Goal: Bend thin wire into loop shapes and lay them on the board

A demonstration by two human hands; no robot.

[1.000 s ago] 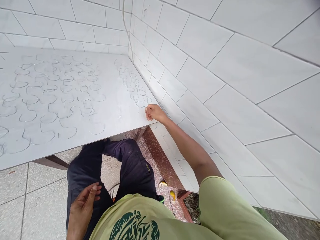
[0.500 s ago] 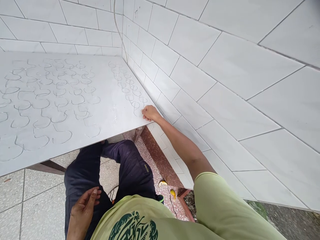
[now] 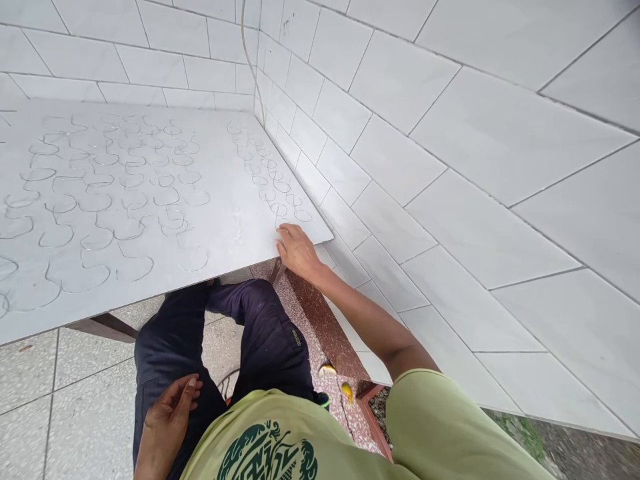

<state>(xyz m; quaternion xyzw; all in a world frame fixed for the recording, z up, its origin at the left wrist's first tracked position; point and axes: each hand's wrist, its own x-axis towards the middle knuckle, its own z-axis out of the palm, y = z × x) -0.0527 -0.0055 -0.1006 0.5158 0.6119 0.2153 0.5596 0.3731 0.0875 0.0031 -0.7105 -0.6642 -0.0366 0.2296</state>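
Observation:
Thin curved wire pieces [image 3: 135,227] lie in rows across the left of the white tabletop [image 3: 220,200]. Smaller looped wires [image 3: 267,180] form narrow columns by the right wall. My right hand [image 3: 299,252] is at the table's front edge, just below the nearest loops. Its fingers rest on the surface, thumb apart from them, and I see nothing held. Over my lap, clear of the table, my left hand [image 3: 173,410] is closed with thumb against fingers. Whatever it may hold is hidden or too small to make out.
White tiled walls [image 3: 400,133] meet behind the table and run along its right side. A pale cable [image 3: 246,47] hangs in the corner. Below are a table leg [image 3: 107,327], a reddish-brown ledge [image 3: 330,327], and yellow peel-like pieces [image 3: 347,392] on the speckled floor.
My right hand has shifted slightly left and toward me, away from the wire loops, and its pinch has loosened. Another loop shows where it was. My left hand stays put; the view has turned slightly.

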